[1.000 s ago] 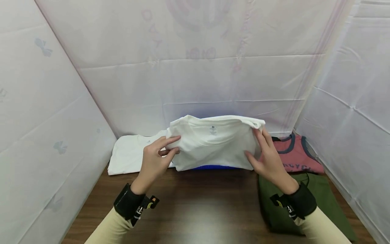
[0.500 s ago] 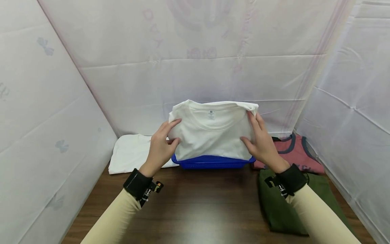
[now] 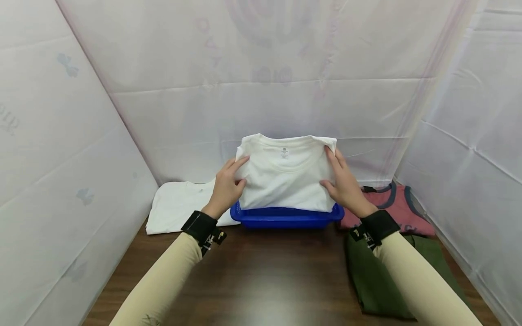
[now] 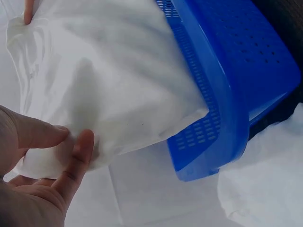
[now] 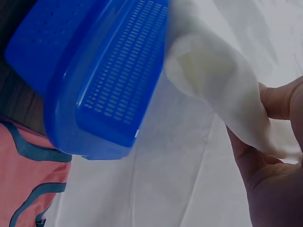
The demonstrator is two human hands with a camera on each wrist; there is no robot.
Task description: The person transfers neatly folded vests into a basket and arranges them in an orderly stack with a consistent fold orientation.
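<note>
A folded white T-shirt [image 3: 285, 181] is held up over a blue perforated basket [image 3: 287, 219], its neckline and printed label facing me. My left hand [image 3: 228, 185] grips the shirt's left side between thumb and fingers. On the opposite side, my right hand [image 3: 344, 185] pinches the right edge, fingers behind and at the top corner. In the left wrist view the shirt's lower edge [image 4: 161, 135] overlaps the basket rim [image 4: 232, 94]. From the right wrist, the shirt's folded side [image 5: 213, 71] hangs beside the basket wall [image 5: 123, 71].
Another folded white shirt [image 3: 173, 208] lies left of the basket. To the right are a red sleeveless top [image 3: 393, 210] with dark trim and a folded dark green garment [image 3: 381, 276] on the brown wooden table [image 3: 261, 276]. White sheets [image 3: 285, 104] enclose the back and sides.
Both hands have raised the white T-shirt and brought it slightly inward, exposing the blue basket's front and rim beneath it. The garments on the table stay in place.
</note>
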